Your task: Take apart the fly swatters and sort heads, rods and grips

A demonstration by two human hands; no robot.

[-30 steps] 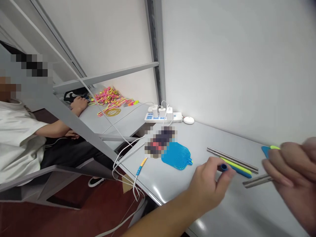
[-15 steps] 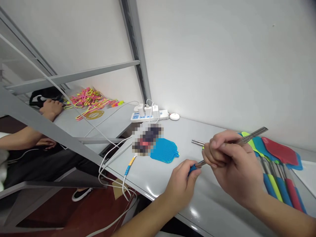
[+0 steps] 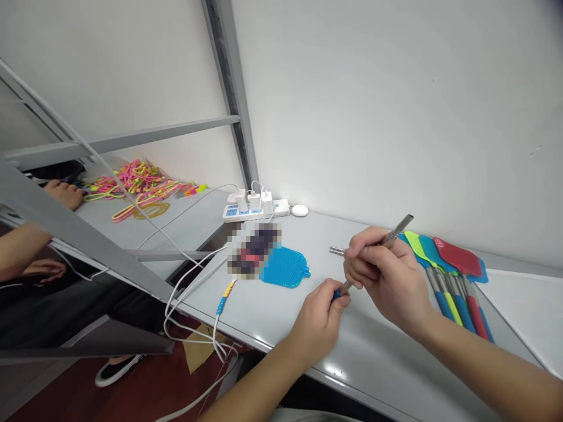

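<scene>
My left hand (image 3: 319,319) pinches a blue handle grip (image 3: 338,292) just above the grey table (image 3: 378,357). Gripped in my right hand (image 3: 385,275) is a thin metal rod (image 3: 398,228), tilted with its lower end meeting the blue grip and its upper end pointing up to the right. A loose blue swatter head (image 3: 284,266) lies flat to the left of my hands. More metal rods (image 3: 336,251) lie on the table behind my right hand, mostly hidden by it.
Several finished fly swatters (image 3: 448,269) in blue, green and red lie at the right. A power strip (image 3: 255,208) with chargers and white cables (image 3: 193,281) sits near the wall. At the far left another person's hand (image 3: 61,192) rests beside a pile of coloured bands (image 3: 136,181).
My right hand picked up a metal rod from the table and brought its end to the blue grip in my left hand. The view swung right, revealing the swatters.
</scene>
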